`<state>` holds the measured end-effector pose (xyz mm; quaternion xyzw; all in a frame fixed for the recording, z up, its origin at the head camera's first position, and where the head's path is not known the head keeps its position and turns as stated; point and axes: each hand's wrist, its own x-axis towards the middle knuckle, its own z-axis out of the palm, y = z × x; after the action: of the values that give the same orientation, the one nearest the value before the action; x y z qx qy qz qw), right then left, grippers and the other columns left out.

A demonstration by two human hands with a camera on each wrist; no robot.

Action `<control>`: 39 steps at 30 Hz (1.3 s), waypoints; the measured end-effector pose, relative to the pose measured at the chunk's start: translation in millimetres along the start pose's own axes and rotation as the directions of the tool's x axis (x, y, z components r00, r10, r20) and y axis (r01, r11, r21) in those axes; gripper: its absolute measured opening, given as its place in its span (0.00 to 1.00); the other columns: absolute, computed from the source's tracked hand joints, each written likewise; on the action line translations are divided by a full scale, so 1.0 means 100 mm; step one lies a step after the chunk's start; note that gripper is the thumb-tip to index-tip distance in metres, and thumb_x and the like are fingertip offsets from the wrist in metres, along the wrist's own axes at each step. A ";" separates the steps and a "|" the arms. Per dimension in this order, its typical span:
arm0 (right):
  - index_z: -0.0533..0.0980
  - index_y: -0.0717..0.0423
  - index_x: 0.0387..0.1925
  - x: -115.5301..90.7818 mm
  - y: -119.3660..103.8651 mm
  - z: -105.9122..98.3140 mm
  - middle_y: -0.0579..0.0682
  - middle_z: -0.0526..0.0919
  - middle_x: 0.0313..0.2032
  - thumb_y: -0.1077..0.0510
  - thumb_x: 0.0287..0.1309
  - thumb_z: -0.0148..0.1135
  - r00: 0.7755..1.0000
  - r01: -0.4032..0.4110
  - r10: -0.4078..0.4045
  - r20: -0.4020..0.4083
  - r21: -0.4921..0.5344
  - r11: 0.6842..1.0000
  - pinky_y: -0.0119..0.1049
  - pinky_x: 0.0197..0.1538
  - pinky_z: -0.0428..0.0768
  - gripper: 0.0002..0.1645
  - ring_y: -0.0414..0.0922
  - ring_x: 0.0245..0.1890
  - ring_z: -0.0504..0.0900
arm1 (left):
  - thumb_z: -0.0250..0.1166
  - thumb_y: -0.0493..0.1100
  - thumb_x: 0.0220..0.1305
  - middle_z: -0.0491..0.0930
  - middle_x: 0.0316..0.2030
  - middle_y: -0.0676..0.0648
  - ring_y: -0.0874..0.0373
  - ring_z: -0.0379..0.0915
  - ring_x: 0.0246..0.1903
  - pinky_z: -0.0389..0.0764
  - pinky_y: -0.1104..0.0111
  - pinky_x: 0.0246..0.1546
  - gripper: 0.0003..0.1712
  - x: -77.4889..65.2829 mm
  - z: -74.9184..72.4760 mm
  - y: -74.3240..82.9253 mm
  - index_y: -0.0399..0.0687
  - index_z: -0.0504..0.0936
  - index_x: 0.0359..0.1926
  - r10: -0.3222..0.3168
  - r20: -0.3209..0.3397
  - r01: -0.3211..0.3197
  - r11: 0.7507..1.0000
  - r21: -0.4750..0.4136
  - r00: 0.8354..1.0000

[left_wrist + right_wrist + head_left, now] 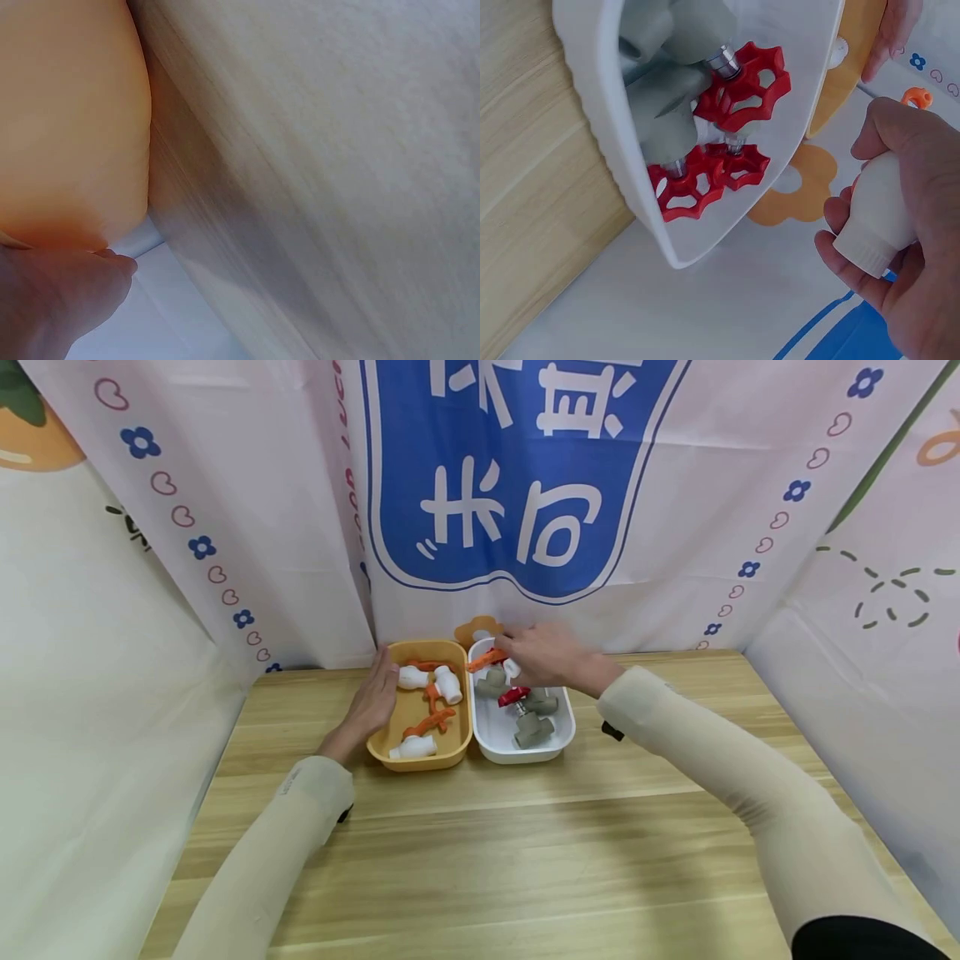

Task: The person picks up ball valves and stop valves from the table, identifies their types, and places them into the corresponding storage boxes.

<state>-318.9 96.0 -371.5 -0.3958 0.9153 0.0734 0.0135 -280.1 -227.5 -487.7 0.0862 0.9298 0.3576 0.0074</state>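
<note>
Over the far part of the white bin (pixel 491 727), my right hand (pixel 551 656) grips a white plastic ball valve (pixel 881 210) with an orange handle (pixel 487 660). Fingers and thumb curl round its white body. Below it in that bin lie grey valves (pixel 533 731) with red handwheels (pixel 754 86). My left hand (pixel 372 697) rests with fairly straight fingers along the left side of the yellow bin (pixel 420 766). Several white valves (pixel 447 685) with orange handles lie inside the yellow bin. In the left wrist view, fingertips touch the yellow bin's outer wall.
Both bins stand side by side, close together, at the back of the wooden table (pixel 480 860). A printed cloth (pixel 300 527) hangs right behind them. Pale cloth walls (pixel 97 693) flank the table on the left and right.
</note>
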 end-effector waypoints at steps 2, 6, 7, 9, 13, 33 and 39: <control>0.76 0.50 0.68 0.04 -0.04 -0.01 0.55 0.81 0.60 0.39 0.59 0.77 1.000 0.014 -0.014 -0.007 0.004 1.000 0.40 0.43 0.85 0.40 0.51 0.38 0.83 | 0.22 0.58 0.87 0.27 0.85 0.41 0.44 0.24 0.84 0.37 0.49 0.83 0.39 0.00 -0.01 0.01 0.38 0.31 0.84 -0.003 0.000 0.003 1.000 -0.002 1.000; 0.77 0.49 0.66 0.13 -0.12 -0.02 0.54 0.82 0.59 0.38 0.59 0.77 0.999 0.031 -0.031 -0.019 -0.011 0.999 0.39 0.40 0.84 0.39 0.50 0.39 0.83 | 0.22 0.57 0.87 0.27 0.85 0.42 0.45 0.23 0.84 0.35 0.51 0.84 0.39 -0.01 -0.02 0.02 0.38 0.31 0.84 -0.004 0.002 0.004 1.000 -0.006 1.000; 0.77 0.49 0.67 0.15 -0.14 -0.03 0.53 0.82 0.59 0.38 0.59 0.77 0.999 0.033 -0.033 -0.018 -0.019 0.999 0.39 0.41 0.85 0.39 0.50 0.40 0.83 | 0.22 0.57 0.87 0.26 0.85 0.41 0.46 0.22 0.84 0.35 0.51 0.84 0.38 -0.01 -0.02 0.02 0.38 0.31 0.84 -0.003 0.003 0.003 1.000 -0.006 1.000; 0.76 0.51 0.68 0.19 -0.18 -0.03 0.53 0.82 0.61 0.36 0.59 0.76 0.999 0.033 -0.033 -0.010 -0.031 0.999 0.39 0.41 0.85 0.42 0.49 0.41 0.84 | 0.23 0.57 0.87 0.26 0.85 0.41 0.46 0.23 0.84 0.35 0.51 0.83 0.38 -0.01 -0.02 0.01 0.38 0.31 0.84 -0.002 0.002 0.002 1.000 -0.009 1.000; 0.75 0.52 0.68 0.26 -0.25 -0.03 0.52 0.81 0.61 0.34 0.61 0.73 1.000 0.026 -0.025 0.017 -0.028 0.999 0.38 0.39 0.85 0.42 0.49 0.40 0.83 | 0.22 0.58 0.87 0.27 0.85 0.42 0.46 0.24 0.84 0.36 0.51 0.84 0.39 -0.01 0.00 0.00 0.39 0.32 0.84 -0.005 -0.001 0.005 1.000 -0.013 1.000; 0.76 0.49 0.70 0.55 -0.52 0.08 0.52 0.81 0.63 0.33 0.63 0.71 0.997 0.063 -0.064 0.048 0.010 0.998 0.44 0.55 0.80 0.42 0.51 0.53 0.78 | 0.21 0.60 0.86 0.27 0.85 0.43 0.44 0.25 0.84 0.36 0.50 0.83 0.41 -0.01 0.00 0.00 0.38 0.32 0.84 -0.008 -0.004 0.008 1.000 -0.025 1.000; 0.78 0.48 0.67 0.62 -0.64 0.14 0.50 0.83 0.59 0.32 0.60 0.73 0.995 0.083 -0.084 0.045 0.018 0.996 0.39 0.48 0.79 0.41 0.48 0.45 0.82 | 0.23 0.57 0.87 0.28 0.85 0.42 0.44 0.25 0.84 0.36 0.49 0.83 0.39 -0.01 0.00 0.00 0.38 0.32 0.84 -0.009 -0.008 0.009 1.000 -0.029 1.000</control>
<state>-316.0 9.9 -398.7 -0.4317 0.8980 0.0744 0.0409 -279.5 -228.0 -488.1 0.0805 0.9250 0.3714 0.0067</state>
